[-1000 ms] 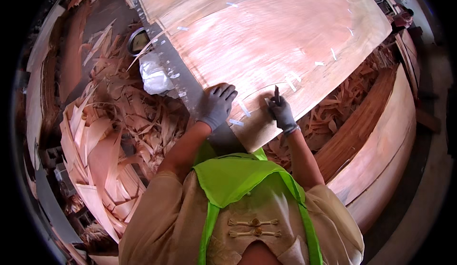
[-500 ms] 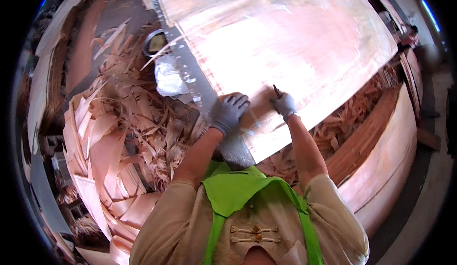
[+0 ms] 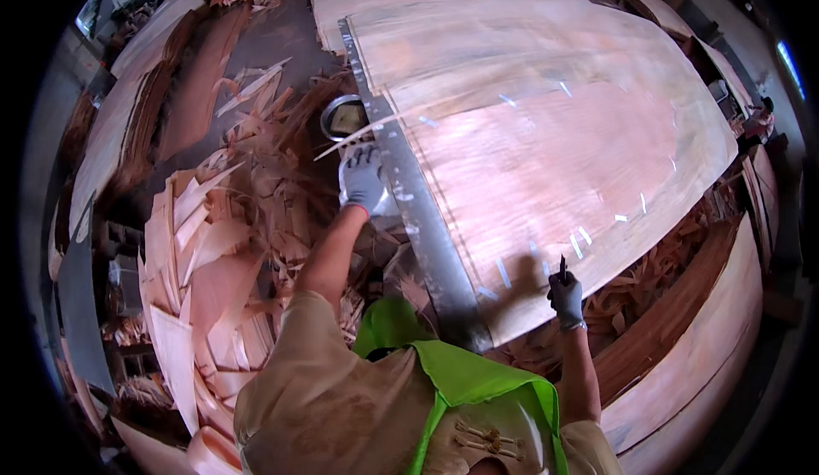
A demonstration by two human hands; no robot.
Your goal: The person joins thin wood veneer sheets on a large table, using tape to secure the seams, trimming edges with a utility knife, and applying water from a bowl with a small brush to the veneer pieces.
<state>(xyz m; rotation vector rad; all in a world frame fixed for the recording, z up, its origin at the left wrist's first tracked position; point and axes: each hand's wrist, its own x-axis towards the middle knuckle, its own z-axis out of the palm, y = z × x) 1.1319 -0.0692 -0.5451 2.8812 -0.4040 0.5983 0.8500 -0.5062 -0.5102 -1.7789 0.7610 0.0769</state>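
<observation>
My left hand (image 3: 364, 183), in a light grey glove, lies over a white bundle (image 3: 388, 206) beside the dark metal strip (image 3: 418, 210). Its fingers stretch away from me, slightly apart, and it hides most of the bundle. My right hand (image 3: 566, 300), also gloved, is closed round a small dark knife (image 3: 563, 267), point upward, above the near right edge of the veneer sheet (image 3: 486, 57). A reddish veneer piece (image 3: 546, 151) is on that sheet, with several short white tape strips (image 3: 577, 245) along its border.
A round metal bowl (image 3: 344, 118) with something yellowish in it stands just beyond my left hand. Curled veneer scraps (image 3: 281, 210) heap up on the left. A curved stack of veneer (image 3: 682, 347) lies to the right. A thin sliver (image 3: 354, 136) crosses the metal strip.
My left hand has left the sheet and metal strip and reached left to the white bundle. My right hand has drawn back toward the sheet's near right edge, still holding the knife. The view has shifted.
</observation>
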